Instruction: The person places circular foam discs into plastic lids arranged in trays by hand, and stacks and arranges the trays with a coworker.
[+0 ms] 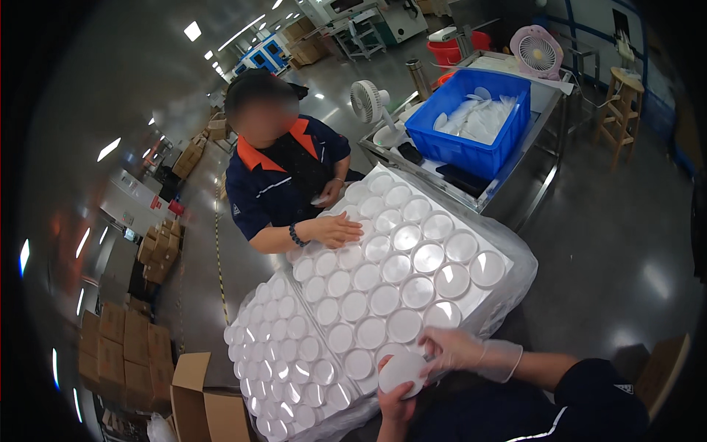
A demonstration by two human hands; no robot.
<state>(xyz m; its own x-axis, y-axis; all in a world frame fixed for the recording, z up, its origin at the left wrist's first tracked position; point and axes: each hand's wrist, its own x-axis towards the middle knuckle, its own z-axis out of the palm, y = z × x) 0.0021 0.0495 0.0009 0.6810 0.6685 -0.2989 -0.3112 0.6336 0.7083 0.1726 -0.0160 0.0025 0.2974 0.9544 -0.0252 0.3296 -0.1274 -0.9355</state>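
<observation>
Close to my body, at the near edge of the work surface, my left hand (396,401) grips a round white disc-shaped lid (402,370), tilted with its flat face up. My right hand (447,348), in a thin clear glove, is just right of the lid with its fingers curled in. Slight blur hides what its fingertips hold, if anything. Beyond both hands, rows of round white shallow lids (384,298) cover a white sheet (482,298). More small round lids (269,342) lie in rows on the left part.
Across from me, a co-worker's hand (335,230) rests on the lids. A blue bin (468,147) of white pieces stands on a metal cart (541,180), near a white fan (366,102) and a pink fan (536,51). An open cardboard box (193,401) is at lower left.
</observation>
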